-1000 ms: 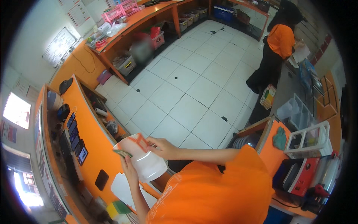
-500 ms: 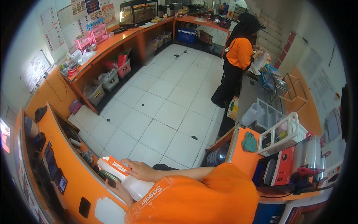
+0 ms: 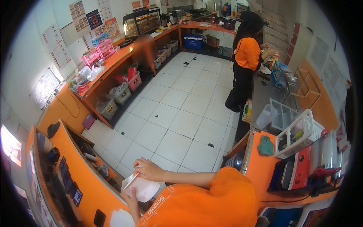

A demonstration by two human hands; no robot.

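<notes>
A white paper food carton [image 3: 141, 188], partly folded, is held in front of my orange shirt, its plain white side showing. My right hand [image 3: 150, 170] pinches the carton's upper edge, fingers bent over the fold. My left hand [image 3: 132, 204] grips the lower left side, thumb up against the paper. Flat white sheets [image 3: 121, 218] lie on the orange counter [image 3: 85, 189] below my left hand. A black phone [image 3: 99, 218] rests beside them.
Several phones [image 3: 72, 185] line the counter's left side. A co-worker in an orange shirt [image 3: 247, 53] stands at the grey worktop [image 3: 261, 89]. To my right are a green cloth [image 3: 266, 145], a white basket [image 3: 298, 132] and a cup sealing machine [image 3: 321, 159].
The carton has been turned, so its orange printed panel and a green patterned piece no longer show. My right hand has moved to its upper edge. The whole view has shifted slightly.
</notes>
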